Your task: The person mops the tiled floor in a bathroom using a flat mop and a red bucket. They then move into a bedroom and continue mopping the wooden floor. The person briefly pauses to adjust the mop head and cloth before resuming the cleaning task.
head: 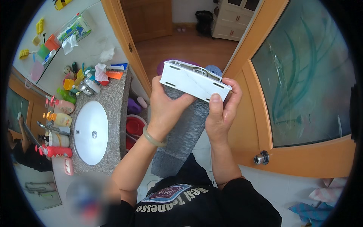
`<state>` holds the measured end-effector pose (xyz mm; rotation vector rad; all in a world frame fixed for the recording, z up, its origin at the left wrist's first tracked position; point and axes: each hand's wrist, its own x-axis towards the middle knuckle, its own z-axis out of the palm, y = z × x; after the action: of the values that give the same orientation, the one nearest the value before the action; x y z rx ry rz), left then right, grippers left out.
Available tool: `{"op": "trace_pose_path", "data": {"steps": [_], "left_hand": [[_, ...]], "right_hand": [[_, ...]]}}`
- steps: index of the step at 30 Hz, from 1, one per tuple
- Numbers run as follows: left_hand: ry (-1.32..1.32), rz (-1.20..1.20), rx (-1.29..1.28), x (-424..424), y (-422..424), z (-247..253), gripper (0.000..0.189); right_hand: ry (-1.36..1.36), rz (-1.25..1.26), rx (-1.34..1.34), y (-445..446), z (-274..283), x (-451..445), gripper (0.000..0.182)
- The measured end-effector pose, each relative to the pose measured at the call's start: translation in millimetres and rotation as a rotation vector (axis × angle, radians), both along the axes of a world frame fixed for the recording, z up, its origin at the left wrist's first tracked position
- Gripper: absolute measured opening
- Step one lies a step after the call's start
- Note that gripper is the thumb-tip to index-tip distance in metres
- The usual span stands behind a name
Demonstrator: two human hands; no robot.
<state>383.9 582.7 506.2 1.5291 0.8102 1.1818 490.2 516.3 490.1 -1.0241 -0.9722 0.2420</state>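
A white flat mop head [195, 81], with slots in its plate and a hinge partly showing at its far edge, is held up in front of me. My left hand [170, 105] grips its left part from below, with the thumb along the near edge. The right end is pinched by my right hand [224, 110], its thumb on the near corner. From under the plate a grey fluffy mop pad [184, 130] hangs down towards my legs. How far the pad is attached to the plate is hidden.
At left, a granite counter [113, 122] holds a sink [92, 133], pump bottles and toothbrush cups. Red basins [135, 127] stand beneath. An open wooden door [241, 133] with a knob is at right. Beyond the doorway stands a white cabinet [231, 20].
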Motion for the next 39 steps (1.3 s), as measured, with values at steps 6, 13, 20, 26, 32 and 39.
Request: {"op": "trace_pose_path", "data": {"steps": [6,13,20,26,32,39], "left_hand": [[-0.040,-0.053,-0.053,-5.9,-3.0,-0.3,0.047],[-0.271,-0.067,-0.220,-15.3,-0.9,-1.2,0.033],[-0.311,-0.095,-0.243,-12.5,-2.9,-2.9,0.023],[-0.236,-0.055,-0.203,-5.1,8.1,-3.9,0.020],[0.015,-0.236,-0.087,-56.4,31.2,-15.1,0.063],[0.427,-0.126,-0.456,-225.1,-48.9,-220.1,0.069]], "right_hand": [[0.104,0.030,-0.015,-4.3,-2.6,-1.6,0.042],[0.034,0.166,0.042,-5.1,-5.3,3.2,0.047],[0.063,0.138,-0.014,-10.1,-1.6,4.1,0.060],[-0.012,-0.066,0.047,14.5,-13.5,5.5,0.058],[-0.001,-0.176,0.014,54.5,8.0,34.6,0.054],[-0.070,-0.060,0.197,69.6,49.6,90.7,0.034]]}}
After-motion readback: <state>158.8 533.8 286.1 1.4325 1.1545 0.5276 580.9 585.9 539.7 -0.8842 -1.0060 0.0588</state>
